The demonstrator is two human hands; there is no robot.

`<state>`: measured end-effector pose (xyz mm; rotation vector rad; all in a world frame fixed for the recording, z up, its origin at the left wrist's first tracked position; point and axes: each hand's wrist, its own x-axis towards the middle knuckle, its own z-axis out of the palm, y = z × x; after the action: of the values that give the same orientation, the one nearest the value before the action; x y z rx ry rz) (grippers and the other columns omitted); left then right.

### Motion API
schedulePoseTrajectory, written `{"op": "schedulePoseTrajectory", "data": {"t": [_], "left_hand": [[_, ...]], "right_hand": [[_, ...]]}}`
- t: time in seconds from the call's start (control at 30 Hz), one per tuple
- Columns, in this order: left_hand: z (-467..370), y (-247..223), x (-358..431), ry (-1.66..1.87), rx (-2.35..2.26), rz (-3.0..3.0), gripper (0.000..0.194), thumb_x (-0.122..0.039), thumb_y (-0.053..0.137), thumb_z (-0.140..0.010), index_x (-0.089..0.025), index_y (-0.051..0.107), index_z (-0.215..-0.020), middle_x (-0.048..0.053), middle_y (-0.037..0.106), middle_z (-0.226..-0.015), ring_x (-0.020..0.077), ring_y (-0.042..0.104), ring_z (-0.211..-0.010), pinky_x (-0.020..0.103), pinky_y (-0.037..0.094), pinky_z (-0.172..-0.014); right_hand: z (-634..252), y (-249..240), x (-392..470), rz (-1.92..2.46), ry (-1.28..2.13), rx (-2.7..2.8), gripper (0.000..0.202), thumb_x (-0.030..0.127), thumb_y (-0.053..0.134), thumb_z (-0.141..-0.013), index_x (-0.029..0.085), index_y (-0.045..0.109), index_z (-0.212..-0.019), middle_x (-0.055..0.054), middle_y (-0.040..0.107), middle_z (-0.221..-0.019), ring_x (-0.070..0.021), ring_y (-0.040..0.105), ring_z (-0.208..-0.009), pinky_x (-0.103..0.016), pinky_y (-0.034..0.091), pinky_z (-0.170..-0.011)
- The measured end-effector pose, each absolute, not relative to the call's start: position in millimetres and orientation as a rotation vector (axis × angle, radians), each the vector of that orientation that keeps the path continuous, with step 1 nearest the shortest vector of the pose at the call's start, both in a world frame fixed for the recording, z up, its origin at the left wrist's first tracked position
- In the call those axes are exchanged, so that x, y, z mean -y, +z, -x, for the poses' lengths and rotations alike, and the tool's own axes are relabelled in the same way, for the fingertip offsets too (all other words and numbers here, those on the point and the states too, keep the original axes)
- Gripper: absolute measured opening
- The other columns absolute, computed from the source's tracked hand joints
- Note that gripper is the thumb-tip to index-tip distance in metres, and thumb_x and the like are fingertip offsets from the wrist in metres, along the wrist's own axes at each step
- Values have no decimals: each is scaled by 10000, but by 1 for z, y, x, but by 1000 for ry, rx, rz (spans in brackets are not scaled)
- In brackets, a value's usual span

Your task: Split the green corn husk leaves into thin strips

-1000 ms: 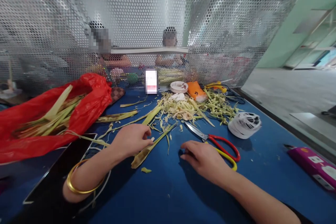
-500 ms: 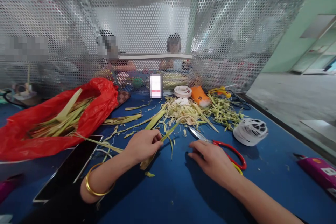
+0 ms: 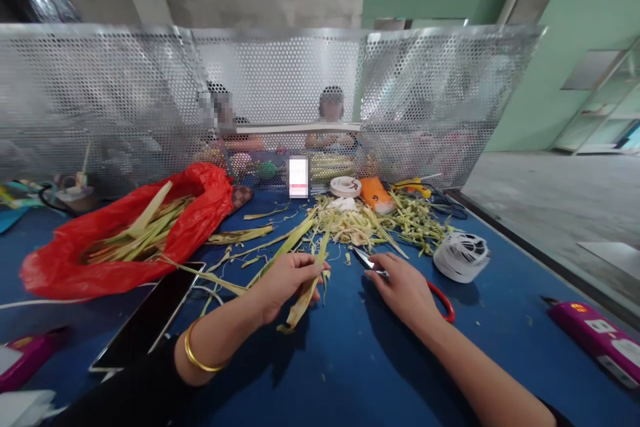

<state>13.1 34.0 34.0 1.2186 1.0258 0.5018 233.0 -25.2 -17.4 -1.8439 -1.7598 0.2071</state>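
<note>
A dry, pale green-yellow husk strip is pinched between the thumb and fingers of my left hand, its wide end hanging down over the table. Red-handled scissors lie on the blue table with their blades pointing away to the left. My right hand has its thumb and fingers closed around them near the pivot, which hides most of the handles. Just beyond both hands spreads a heap of husk scraps. More strips fill the red plastic bag on the left.
A dark tablet lies beside my left forearm. To the right are a white roll and a purple tool. Behind the scraps are a tape roll, an orange packet and a lit phone. People sit beyond a perforated screen.
My right hand has come down onto the scissors and closed around them. My left hand has turned, showing more of the husk strip. The camera view has tilted up.
</note>
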Motion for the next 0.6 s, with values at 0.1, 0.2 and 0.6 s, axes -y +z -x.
{"op": "schedulePoseTrajectory", "data": {"t": [0.1, 0.2, 0.6], "left_hand": [[-20, 32, -25, 525, -1029, -1092, 249, -323, 700, -686, -150, 679, -863, -4, 596, -697, 89, 540, -486, 212, 374, -458], [-30, 24, -10, 534, -1058, -1103, 241, -313, 692, -689, -136, 686, -852, -9, 596, -670, 58, 498, -440, 185, 313, -418], [-27, 8, 21, 382, -1039, -1444, 187, -289, 628, -670, -119, 703, -653, 1, 598, -526, 68, 462, -365, 207, 304, -417]], "right_hand": [[-235, -18, 23, 1769, 242, 1666, 220, 323, 493, -844, 195, 649, -930, -72, 679, -907, -234, 618, -844, -340, 431, -750], [-228, -17, 24, 1566, 486, 1548, 255, 407, 517, -826, 202, 668, -833, -55, 678, -827, -209, 610, -754, -316, 436, -689], [-215, -13, 27, 1138, 1293, 856, 317, 379, 786, -575, 164, 559, -623, 77, 458, -403, -59, 378, -335, -198, 297, -358]]}}
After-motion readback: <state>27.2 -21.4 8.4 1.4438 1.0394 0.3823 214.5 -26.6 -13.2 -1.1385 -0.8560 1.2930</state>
